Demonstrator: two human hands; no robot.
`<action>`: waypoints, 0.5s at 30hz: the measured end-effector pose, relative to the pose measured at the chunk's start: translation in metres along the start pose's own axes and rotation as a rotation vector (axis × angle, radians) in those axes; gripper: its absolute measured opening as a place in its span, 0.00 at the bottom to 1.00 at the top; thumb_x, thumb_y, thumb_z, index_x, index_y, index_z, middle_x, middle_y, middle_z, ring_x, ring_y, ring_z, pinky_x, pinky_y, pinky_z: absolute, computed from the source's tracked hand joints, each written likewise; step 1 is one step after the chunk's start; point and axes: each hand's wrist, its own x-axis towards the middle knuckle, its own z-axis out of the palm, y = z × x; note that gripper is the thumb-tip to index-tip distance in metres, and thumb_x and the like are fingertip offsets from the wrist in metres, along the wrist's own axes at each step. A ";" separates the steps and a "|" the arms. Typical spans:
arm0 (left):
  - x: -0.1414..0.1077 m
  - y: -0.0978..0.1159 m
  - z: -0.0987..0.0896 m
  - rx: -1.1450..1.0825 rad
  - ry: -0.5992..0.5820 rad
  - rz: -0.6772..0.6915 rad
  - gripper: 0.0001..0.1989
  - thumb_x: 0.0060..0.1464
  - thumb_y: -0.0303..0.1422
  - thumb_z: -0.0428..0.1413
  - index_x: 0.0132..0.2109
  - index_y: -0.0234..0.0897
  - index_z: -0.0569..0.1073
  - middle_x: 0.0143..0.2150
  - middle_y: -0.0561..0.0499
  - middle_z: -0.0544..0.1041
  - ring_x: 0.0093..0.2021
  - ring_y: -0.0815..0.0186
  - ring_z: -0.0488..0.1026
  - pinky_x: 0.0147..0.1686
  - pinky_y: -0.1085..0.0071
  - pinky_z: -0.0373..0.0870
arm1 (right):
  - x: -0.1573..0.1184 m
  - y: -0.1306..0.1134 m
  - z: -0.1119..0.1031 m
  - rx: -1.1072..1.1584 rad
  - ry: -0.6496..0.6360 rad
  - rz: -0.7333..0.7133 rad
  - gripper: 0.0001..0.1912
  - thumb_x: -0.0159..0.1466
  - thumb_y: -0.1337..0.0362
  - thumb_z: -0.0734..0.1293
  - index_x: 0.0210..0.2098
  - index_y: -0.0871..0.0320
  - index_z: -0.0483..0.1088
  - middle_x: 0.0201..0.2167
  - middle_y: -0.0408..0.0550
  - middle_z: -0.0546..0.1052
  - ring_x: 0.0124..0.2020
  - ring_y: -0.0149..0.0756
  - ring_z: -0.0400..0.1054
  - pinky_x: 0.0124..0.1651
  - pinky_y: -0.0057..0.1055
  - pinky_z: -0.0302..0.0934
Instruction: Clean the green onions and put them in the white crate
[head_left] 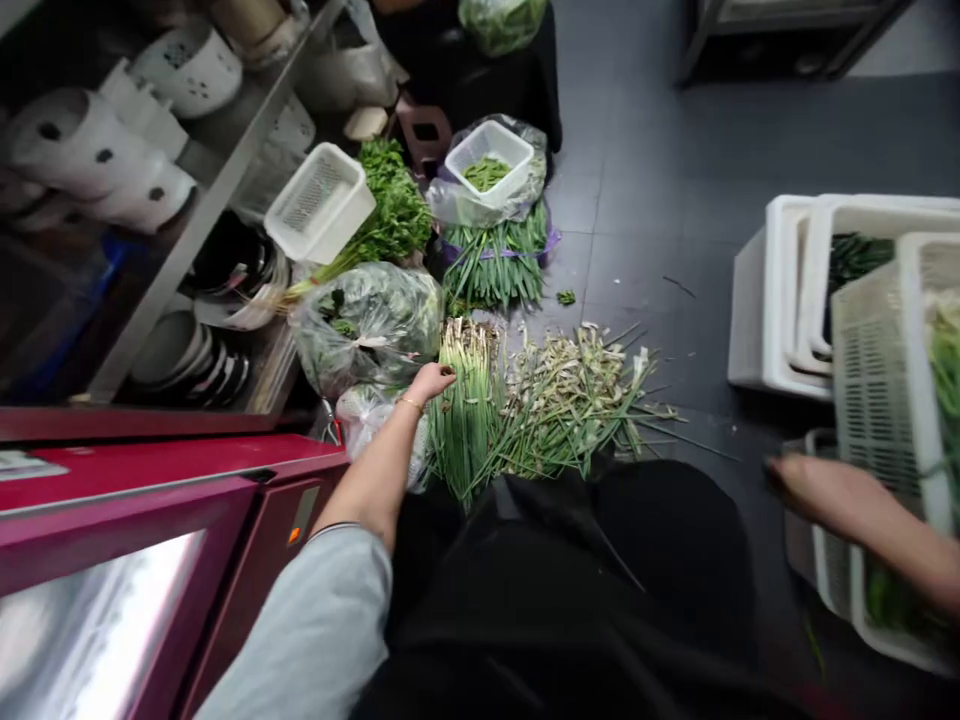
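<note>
My left hand (433, 383) reaches over a bunch of spring onions (469, 400), its pale root ends pointing away from me. The fingers are curled together at the bunch's left side; whether a stalk is between them I cannot make out. To the right of the bunch lies a loose heap of trimmed leaves and dry peelings (570, 400). Out on the right, my right hand (810, 487) is smeared by motion, beside the white plastic baskets (874, 340) and apart from the onions. Its fingers do not show clearly.
Bagged leafy greens (367, 320) lie left of the bunch. Behind stand a white basket (319, 205), a leafy green bundle (394, 200), a purple-banded green bundle (495, 265) and a small basket of green pieces (491, 150). A red cabinet (172, 470) and a shelf (210, 190) border the left.
</note>
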 end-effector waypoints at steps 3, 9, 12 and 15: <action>0.043 -0.026 0.019 0.001 0.044 -0.073 0.14 0.53 0.31 0.54 0.41 0.22 0.76 0.30 0.40 0.79 0.33 0.64 0.74 0.37 0.69 0.69 | 0.105 -0.084 -0.079 -0.149 0.013 -0.271 0.28 0.54 0.71 0.60 0.53 0.45 0.70 0.46 0.67 0.74 0.37 0.48 0.75 0.34 0.42 0.60; 0.096 -0.061 0.069 -0.020 0.030 0.033 0.19 0.56 0.30 0.53 0.54 0.28 0.73 0.54 0.36 0.76 0.55 0.58 0.72 0.57 0.65 0.63 | 0.268 -0.321 -0.086 0.297 -0.195 -0.420 0.13 0.61 0.68 0.65 0.44 0.60 0.76 0.46 0.56 0.78 0.50 0.43 0.71 0.52 0.31 0.60; 0.110 -0.076 0.099 -0.028 -0.021 0.114 0.25 0.56 0.30 0.54 0.60 0.25 0.68 0.60 0.33 0.70 0.60 0.56 0.67 0.61 0.64 0.59 | 0.322 -0.411 -0.040 0.389 -0.210 -0.329 0.15 0.66 0.65 0.61 0.48 0.63 0.74 0.50 0.56 0.77 0.51 0.38 0.70 0.51 0.25 0.59; 0.116 -0.096 0.123 -0.005 -0.051 0.144 0.29 0.55 0.29 0.54 0.62 0.20 0.64 0.62 0.28 0.67 0.63 0.51 0.63 0.64 0.58 0.56 | 0.354 -0.463 0.008 0.456 -0.205 -0.168 0.21 0.69 0.62 0.58 0.52 0.72 0.70 0.52 0.68 0.73 0.54 0.42 0.68 0.52 0.27 0.59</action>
